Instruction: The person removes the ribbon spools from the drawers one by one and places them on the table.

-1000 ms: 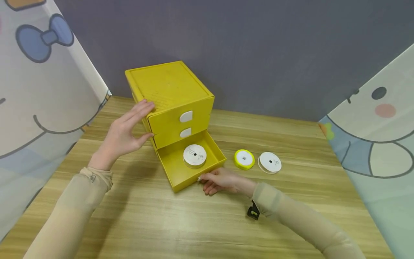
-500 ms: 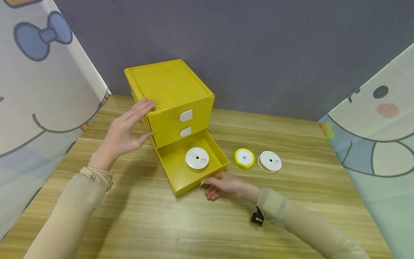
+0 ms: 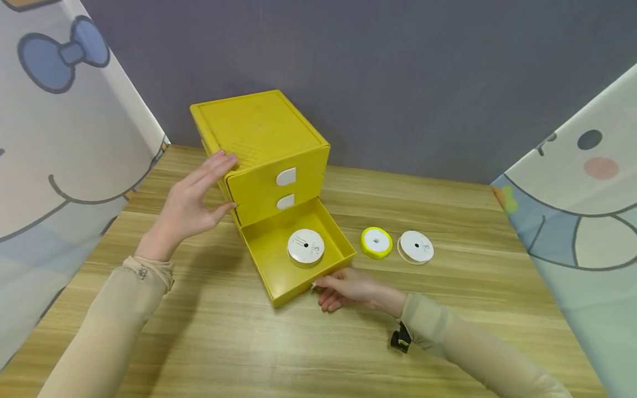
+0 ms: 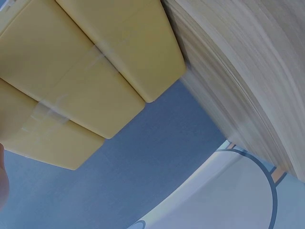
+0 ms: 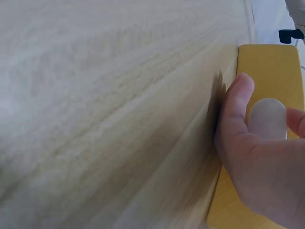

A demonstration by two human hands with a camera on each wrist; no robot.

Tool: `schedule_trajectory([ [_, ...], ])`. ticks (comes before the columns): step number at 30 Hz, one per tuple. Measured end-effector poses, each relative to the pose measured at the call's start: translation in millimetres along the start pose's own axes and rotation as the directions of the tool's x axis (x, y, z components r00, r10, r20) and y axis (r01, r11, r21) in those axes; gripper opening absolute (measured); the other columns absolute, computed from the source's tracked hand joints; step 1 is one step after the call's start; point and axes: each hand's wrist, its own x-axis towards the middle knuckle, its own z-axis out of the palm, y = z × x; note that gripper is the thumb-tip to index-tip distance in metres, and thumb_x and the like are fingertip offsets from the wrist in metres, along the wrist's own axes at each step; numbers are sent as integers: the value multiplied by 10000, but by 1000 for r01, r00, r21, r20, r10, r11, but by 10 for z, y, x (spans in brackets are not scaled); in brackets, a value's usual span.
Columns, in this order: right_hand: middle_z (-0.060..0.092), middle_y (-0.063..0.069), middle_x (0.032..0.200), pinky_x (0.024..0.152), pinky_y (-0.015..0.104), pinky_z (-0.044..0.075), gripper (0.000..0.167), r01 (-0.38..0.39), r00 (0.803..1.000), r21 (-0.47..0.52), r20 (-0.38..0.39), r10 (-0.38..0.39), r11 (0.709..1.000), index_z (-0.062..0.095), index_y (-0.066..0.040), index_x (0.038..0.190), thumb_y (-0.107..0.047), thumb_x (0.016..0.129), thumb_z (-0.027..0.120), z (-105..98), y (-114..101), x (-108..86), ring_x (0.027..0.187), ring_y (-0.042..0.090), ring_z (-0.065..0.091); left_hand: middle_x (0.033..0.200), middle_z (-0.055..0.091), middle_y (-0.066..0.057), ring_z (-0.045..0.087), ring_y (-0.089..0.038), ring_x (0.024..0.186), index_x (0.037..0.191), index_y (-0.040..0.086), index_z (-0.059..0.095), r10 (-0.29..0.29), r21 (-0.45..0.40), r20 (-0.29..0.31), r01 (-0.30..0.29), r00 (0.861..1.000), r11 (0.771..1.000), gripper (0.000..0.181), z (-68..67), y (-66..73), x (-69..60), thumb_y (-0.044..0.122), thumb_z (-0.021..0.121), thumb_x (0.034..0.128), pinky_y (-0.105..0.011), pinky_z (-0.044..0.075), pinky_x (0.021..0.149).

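Observation:
A yellow drawer cabinet (image 3: 259, 130) stands on the table with its bottom drawer (image 3: 269, 279) pulled out. My left hand (image 3: 191, 204) rests at the cabinet's front left corner, fingers straight on the top edge and thumb against the front side. In the left wrist view, the cabinet's stacked yellow side (image 4: 86, 71) shows. At the drawer's front, my right hand (image 3: 350, 287) pinches the white drawer handle (image 5: 268, 119) between thumb and fingers. Inside the drawer lies a white ribbon spool (image 3: 306, 247) with printed text and a dark centre hole.
To the right of the drawer, a spool with a bright yellow rim (image 3: 376, 242) lies flat on the wooden table (image 3: 239, 348). Beside it is another white spool (image 3: 415, 246). A grey wall (image 3: 398, 83) rises close behind the cabinet.
The bottom drawer has slid a little farther out towards me, with my right hand on its handle. The spool inside has moved along with it. My left hand stays in place.

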Motion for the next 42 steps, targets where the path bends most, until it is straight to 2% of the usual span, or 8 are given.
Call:
schedule_trajectory([
  [6, 672, 43, 748, 628, 221, 602, 374, 5, 1000, -201, -24, -10, 980, 673, 49, 1053, -292, 952, 559, -52, -101, -60, 631, 84, 631, 1438, 501, -137, 368, -134, 1421, 1388, 32, 481, -13, 3, 9, 13, 1000, 1000, 809, 3, -1, 0, 4, 805, 648, -329, 540, 817],
  [12, 729, 150, 797, 705, 333, 627, 358, 24, 999, -474, -26, -41, 880, 722, 40, 898, -300, 917, 607, -99, -339, -253, 688, 181, 697, 1435, 504, -140, 377, -150, 1418, 1387, 32, 483, -13, -2, 9, 13, 1000, 1000, 808, 22, 6, -8, 8, 806, 647, -354, 544, 835],
  [15, 736, 191, 861, 746, 361, 625, 339, 54, 998, -537, 20, -51, 842, 719, 48, 913, -275, 911, 616, -104, -534, -344, 773, 251, 716, 1427, 508, -154, 378, -157, 1417, 1384, 25, 485, -3, -4, -1, 3, 1000, 1000, 817, 20, -4, -15, -1, 809, 634, -354, 553, 777],
  [20, 728, 162, 886, 776, 311, 610, 302, 118, 993, -612, 87, -81, 782, 722, 15, 979, -260, 912, 615, -102, -924, -390, 833, 228, 693, 1432, 508, -142, 381, -154, 1416, 1387, 33, 485, -10, 6, -10, 10, 1000, 1000, 822, 6, -31, -8, 1, 811, 634, -316, 534, 854],
  [24, 723, 106, 881, 803, 277, 596, 265, 130, 991, -653, 116, -71, 746, 725, -38, 1009, -259, 907, 624, -78, -1164, -330, 814, 149, 668, 1433, 507, -138, 388, -160, 1412, 1386, 35, 487, -13, -4, -21, 13, 1000, 1000, 832, 27, -49, -13, -14, 816, 624, -154, 443, 1010],
  [28, 713, 82, 918, 824, 311, 594, 278, 121, 991, -688, 131, -41, 716, 715, -60, 1054, -279, 905, 629, -38, -1317, -219, 845, 179, 679, 1438, 498, -144, 375, -145, 1418, 1388, 31, 483, -18, -27, -14, 17, 1000, 999, 830, 48, -44, -31, -24, 809, 627, -47, 301, 1084],
  [35, 710, 163, 1104, 815, 331, 573, 505, 86, 995, -771, 97, -17, 631, 569, -39, 1305, -316, 891, 657, 20, -1491, 1, 929, 263, 676, 1421, 513, -157, 388, -151, 1411, 1381, 26, 490, 2, -37, -47, -3, 999, 999, 854, 64, -46, -42, -54, 814, 595, -49, 288, 1099],
  [42, 503, 132, 1412, 942, 322, 510, 736, 41, 999, -865, 18, -51, 500, 426, -90, 1430, -348, 815, 737, 41, -1514, 182, 1197, 246, 531, 1429, 508, -143, 394, -163, 1407, 1384, 33, 488, 7, -25, -50, -9, 999, 1000, 864, 56, -43, -30, -51, 817, 590, -126, 407, 1031],
])
